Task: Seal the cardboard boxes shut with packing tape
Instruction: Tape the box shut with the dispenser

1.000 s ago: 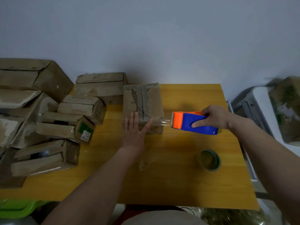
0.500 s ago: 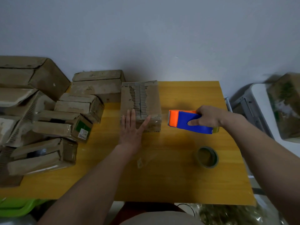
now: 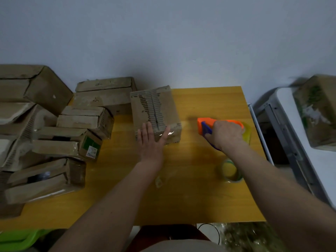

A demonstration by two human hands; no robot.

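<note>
I have my left hand (image 3: 150, 140) flat, fingers straight, pressed against the near face of the cardboard box (image 3: 155, 113) in the middle of the yellow table (image 3: 181, 197). My right hand (image 3: 225, 134) is curled round the orange-and-blue tape dispenser (image 3: 205, 126), well apart from the box on its right. So the box lies to the left of the dispenser, and the left hand is plainly the nearer one, already on it. The box's long axis runs away from me toward the wall, with its torn centre seam along that line; the dispenser's orange nose points left, at the box's right side. A glossy strip of tape shows on the near face (I can't tell where it ends). A spare tape roll (image 3: 230, 170) sits near my right forearm.
</note>
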